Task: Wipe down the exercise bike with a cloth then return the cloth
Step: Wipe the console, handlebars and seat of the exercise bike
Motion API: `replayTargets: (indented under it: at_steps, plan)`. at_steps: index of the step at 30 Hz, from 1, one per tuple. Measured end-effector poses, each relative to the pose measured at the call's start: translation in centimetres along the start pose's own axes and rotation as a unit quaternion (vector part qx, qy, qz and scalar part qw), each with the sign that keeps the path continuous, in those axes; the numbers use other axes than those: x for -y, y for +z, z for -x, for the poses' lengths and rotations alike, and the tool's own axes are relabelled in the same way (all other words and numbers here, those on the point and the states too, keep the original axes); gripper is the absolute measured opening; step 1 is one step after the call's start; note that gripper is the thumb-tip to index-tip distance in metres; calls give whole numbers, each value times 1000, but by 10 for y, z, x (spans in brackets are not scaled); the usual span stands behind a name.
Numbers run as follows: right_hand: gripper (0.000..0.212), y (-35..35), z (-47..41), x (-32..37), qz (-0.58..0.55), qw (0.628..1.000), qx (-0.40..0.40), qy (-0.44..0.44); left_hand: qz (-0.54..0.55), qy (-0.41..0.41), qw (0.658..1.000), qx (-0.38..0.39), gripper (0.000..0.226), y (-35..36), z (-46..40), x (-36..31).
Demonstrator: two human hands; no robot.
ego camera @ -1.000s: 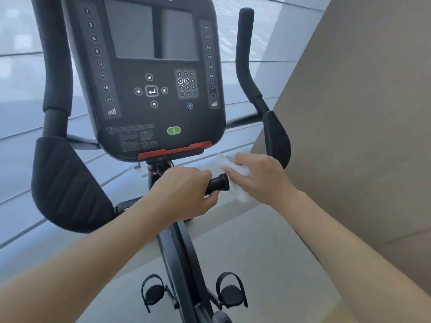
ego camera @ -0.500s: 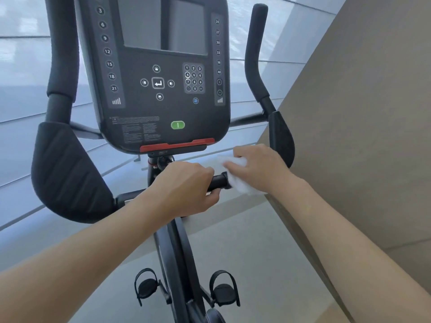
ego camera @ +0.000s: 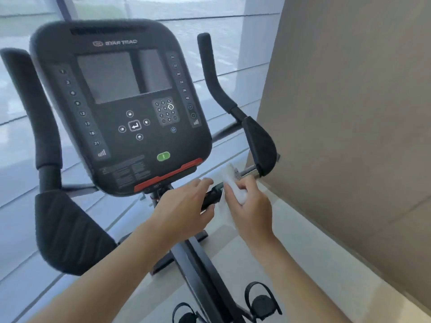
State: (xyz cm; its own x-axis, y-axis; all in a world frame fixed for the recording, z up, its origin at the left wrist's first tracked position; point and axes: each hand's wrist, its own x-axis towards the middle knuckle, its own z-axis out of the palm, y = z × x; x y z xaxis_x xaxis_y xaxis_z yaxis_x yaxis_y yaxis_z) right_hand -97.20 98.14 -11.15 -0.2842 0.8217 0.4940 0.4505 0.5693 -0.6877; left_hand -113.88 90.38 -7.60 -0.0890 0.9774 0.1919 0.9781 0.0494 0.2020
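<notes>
Pale tiled floor near — bright window far and left, plain tan wall right.

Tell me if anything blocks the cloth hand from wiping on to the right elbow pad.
Nothing visible does. The right hand grips the white cloth at the end of the short black grip; beyond it only a bare metal bar leads to the right elbow pad. The left hand lies on the other side.
</notes>
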Motion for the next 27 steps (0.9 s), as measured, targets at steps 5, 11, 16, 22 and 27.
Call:
replayTargets:
  at_steps: [5, 11, 16, 22, 27]
  plan:
    - [30, 27, 36, 5, -177, 972, -49, 146, 10, 71, 995, 70, 39, -5, -28, -15]
    - [29, 56, 24, -2, -356, 879, -167, 269, 23, 62, 997, 50, 28, -2, -28, -15]
    - [31, 67, -13, -18, -396, 809, -274, 336, 40, 44, 996, 71, 53, -7, -30, -20]
    - [38, 98, 26, 26, -500, 759, -248, 336, 65, 19, 994, 81, 49, -9, -30, -21]
    - [35, 99, 19, 21, -527, 741, -259, 327, 64, 20, 995, 75, 42, -6, -30, -19]
